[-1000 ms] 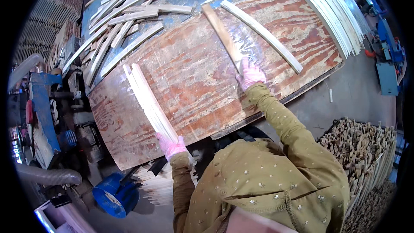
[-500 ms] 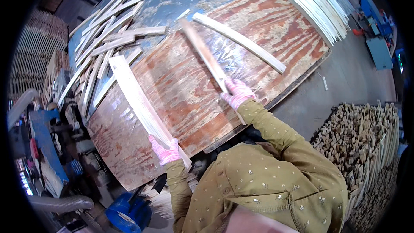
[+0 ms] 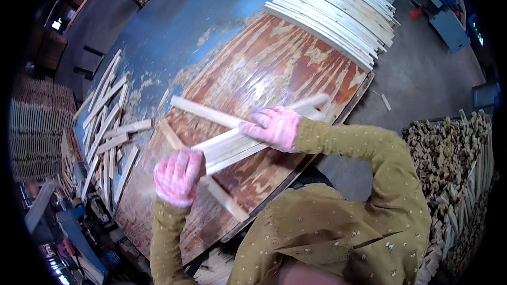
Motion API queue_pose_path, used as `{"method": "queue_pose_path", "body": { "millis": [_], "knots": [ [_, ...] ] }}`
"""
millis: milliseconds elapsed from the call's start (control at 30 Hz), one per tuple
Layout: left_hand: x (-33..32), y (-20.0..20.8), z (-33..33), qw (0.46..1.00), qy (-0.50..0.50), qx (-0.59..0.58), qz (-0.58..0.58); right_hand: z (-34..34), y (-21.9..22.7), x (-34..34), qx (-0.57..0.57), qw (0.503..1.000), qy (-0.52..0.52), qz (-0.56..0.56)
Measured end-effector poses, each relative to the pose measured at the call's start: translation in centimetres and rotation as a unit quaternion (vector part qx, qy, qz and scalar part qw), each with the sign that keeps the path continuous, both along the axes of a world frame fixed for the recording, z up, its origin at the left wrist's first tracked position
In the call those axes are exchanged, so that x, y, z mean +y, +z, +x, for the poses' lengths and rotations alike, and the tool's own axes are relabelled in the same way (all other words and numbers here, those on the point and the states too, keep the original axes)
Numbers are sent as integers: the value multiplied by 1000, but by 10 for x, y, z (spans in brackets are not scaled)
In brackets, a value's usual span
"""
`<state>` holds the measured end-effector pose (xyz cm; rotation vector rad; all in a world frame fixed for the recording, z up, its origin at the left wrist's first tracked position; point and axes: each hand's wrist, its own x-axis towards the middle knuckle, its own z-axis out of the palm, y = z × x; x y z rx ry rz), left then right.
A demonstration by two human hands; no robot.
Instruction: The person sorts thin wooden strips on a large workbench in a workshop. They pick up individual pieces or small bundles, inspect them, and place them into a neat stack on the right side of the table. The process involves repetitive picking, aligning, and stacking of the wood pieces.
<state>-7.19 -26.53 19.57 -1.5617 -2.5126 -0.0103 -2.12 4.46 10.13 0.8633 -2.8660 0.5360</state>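
Both hands, in pink-and-white gloves, are on pale wooden slats (image 3: 228,150) held over the plywood tabletop (image 3: 264,71). My left hand (image 3: 177,176) is closed round their left end. My right hand (image 3: 275,127) wraps over them farther along, and blurred ends stick out to its right. Lines along the wood suggest more than one slat side by side; I cannot tell how many. One slat (image 3: 203,111) lies on the plywood, its right end reaching my right hand. Another slat (image 3: 226,199) passes beneath the held ones, slanting toward the near edge.
Aligned pale strips (image 3: 332,18) cover the table's far right end. A jumbled pile of slats (image 3: 108,126) lies at left on the blue surface (image 3: 174,31). Upright bundled sticks (image 3: 449,179) stand at right, stacked wood (image 3: 42,126) at far left, machinery (image 3: 79,232) at lower left.
My hands have come closer together, and the held wood has swung from lengthwise to crosswise in front of me. The view has shifted, so the strips at the far end appear farther left.
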Motion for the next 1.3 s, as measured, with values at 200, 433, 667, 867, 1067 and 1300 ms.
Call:
{"method": "queue_pose_path", "body": {
  "millis": [200,433,667,867,1067,1300],
  "knots": [
    [139,-121,-113,743,289,-372,476,-12,-60,145,-601,542,-45,-585],
    [337,-235,-18,555,286,-690,366,-43,-171,211,-593,307,-29,-744],
    [366,-240,-63,612,441,-606,253,-94,-85,217,-485,774,-376,-152],
    [371,-248,-75,460,388,-685,411,-79,-111,234,-481,816,-254,-195],
    [376,-249,-71,417,355,-665,508,-75,-133,242,-494,728,-176,-441],
    [347,-212,-76,136,201,-797,554,-85,-82,298,-385,800,-426,-175]
  ]
}}
